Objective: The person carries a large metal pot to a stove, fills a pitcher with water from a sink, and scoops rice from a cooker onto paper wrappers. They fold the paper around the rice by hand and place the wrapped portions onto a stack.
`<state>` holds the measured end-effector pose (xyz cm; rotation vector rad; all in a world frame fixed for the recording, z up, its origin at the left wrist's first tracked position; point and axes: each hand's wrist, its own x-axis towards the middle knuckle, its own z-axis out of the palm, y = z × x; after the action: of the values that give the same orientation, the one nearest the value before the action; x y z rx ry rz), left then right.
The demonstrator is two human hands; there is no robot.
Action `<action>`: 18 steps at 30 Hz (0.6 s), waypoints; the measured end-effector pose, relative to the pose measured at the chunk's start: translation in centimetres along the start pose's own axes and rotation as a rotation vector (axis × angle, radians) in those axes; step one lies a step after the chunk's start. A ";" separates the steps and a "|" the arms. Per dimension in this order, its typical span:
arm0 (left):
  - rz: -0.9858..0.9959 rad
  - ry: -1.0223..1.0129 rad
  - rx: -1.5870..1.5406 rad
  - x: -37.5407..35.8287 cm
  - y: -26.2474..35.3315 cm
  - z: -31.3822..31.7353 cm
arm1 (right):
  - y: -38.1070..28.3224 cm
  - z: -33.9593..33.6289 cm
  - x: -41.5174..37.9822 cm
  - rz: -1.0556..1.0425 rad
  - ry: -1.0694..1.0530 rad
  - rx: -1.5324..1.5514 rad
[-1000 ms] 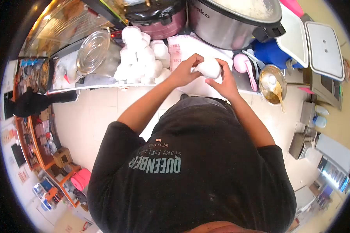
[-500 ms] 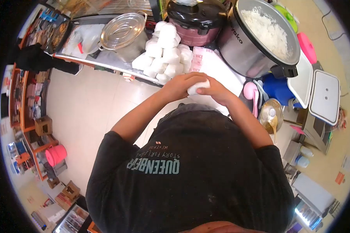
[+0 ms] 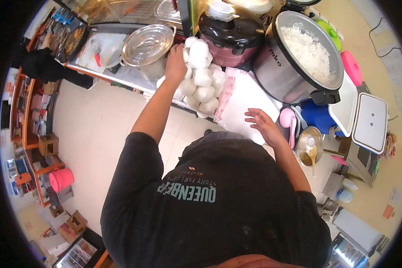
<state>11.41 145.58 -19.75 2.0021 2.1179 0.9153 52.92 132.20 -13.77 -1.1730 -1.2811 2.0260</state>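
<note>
A steel counter (image 3: 120,76) ran across the upper part of the frame above a pale tiled floor (image 3: 102,129), with orange shelving (image 3: 29,134) down the left edge and a pink bucket (image 3: 61,179) at lower left. On the counter stood a lidded steel pot (image 3: 146,42) at upper left, a dark red cooker (image 3: 232,35) at top centre and an open rice cooker (image 3: 306,56) full of white rice at upper right. White paper sheets (image 3: 248,105) lay at centre, and a pink scoop (image 3: 288,117) lay just right of them.

Half a second before, both hands had been pressed together round one white parcel at centre frame. Now the left hand (image 3: 176,62) had gone up to the pile of white wrapped parcels (image 3: 201,82) between the pot and the red cooker, its fingers curled against the topmost parcels; whether it still gripped one could not be told. The right hand (image 3: 260,120) had parted from it and hung over the paper sheets, fingers spread wide and holding nothing.

The parcels were rounded lumps with no clear long axis; the pile itself ran from upper left down toward centre right.
</note>
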 end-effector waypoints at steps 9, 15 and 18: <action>0.199 0.090 0.097 -4.2 2.6 -2.1 | 5.2 -9.7 -4.8 -0.200 0.880 -1.153; 0.416 -0.109 -0.385 -10.9 11.0 1.7 | 8.8 -12.8 -5.5 0.125 0.935 -1.370; 0.711 -0.642 -0.297 -14.0 16.0 5.5 | 10.5 -14.0 -4.5 0.097 0.943 -1.325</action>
<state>29.94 133.85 -21.32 2.4494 0.8976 0.4759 67.70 130.88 -24.06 -2.2922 -1.9221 0.1819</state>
